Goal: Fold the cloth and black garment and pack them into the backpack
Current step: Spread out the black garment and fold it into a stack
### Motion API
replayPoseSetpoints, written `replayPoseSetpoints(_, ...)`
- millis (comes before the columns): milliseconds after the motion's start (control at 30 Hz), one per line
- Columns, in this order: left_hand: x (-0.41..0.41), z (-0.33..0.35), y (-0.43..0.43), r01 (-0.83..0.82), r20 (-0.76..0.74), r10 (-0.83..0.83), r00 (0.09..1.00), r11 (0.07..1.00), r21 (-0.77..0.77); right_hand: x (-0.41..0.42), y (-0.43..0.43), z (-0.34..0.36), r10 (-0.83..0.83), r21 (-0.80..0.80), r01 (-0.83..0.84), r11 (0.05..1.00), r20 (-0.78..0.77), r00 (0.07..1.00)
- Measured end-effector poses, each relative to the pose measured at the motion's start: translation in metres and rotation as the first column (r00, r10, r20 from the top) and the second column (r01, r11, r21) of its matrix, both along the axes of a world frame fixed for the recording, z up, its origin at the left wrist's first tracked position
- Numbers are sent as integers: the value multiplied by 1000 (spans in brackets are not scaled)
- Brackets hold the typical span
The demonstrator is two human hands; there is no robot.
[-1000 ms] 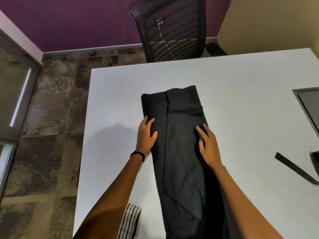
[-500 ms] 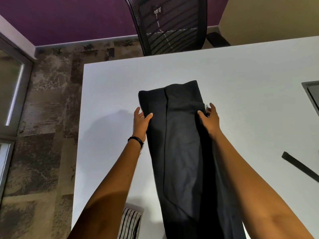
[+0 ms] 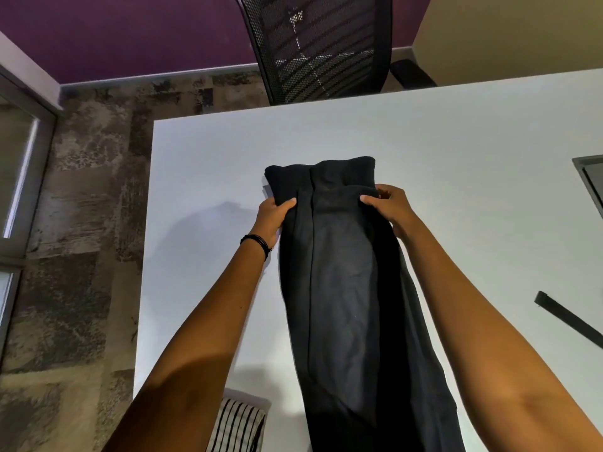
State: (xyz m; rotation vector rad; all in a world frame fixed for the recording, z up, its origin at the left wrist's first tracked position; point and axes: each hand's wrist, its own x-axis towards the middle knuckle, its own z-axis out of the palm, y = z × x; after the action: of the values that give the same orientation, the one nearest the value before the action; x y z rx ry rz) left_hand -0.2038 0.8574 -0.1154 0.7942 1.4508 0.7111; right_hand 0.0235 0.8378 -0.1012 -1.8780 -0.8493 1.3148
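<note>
An office is shown: a mesh chair [image 3: 321,47] is seen behind a white bench [image 3: 456,151], with carpet tiles [image 3: 81,207] and a glass partition [image 3: 16,177] alongside.

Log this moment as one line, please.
black garment: on table | left hand: grips left edge | right hand: grips right edge

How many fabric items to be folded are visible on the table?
2: the black garment lying lengthwise mid-table; the striped cloth at the near edge, partly cut off by the frame.
</note>
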Motion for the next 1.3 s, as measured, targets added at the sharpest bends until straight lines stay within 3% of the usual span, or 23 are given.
replayPoseSetpoints(100, 5, 9, 6, -72, 54, 73, 996, 997, -21, 0, 5, 4, -44, 24, 43, 999, 49, 998)
replayPoseSetpoints(333, 17, 33, 13, -54, 87, 46, 995, 995, 86, 2, 14, 28, -113, 98, 103, 990, 98, 989)
replayPoseSetpoints(767, 14, 74, -4, -9, -13, 13, 1000, 976, 218, 3, -4, 68, -166, 219, 140, 966, 106, 980)
replayPoseSetpoints(1033, 2, 92, -49, 21, -103, 9, 995, 957, 289, 8, -53, 75, -167, 275, 136, 952, 92, 982)
replayPoseSetpoints(1300, -19, 86, -131, 22, 32, -30, 999, 971, 238, 7, -139, 64, -253, 312, 220, 924, 68, 965)
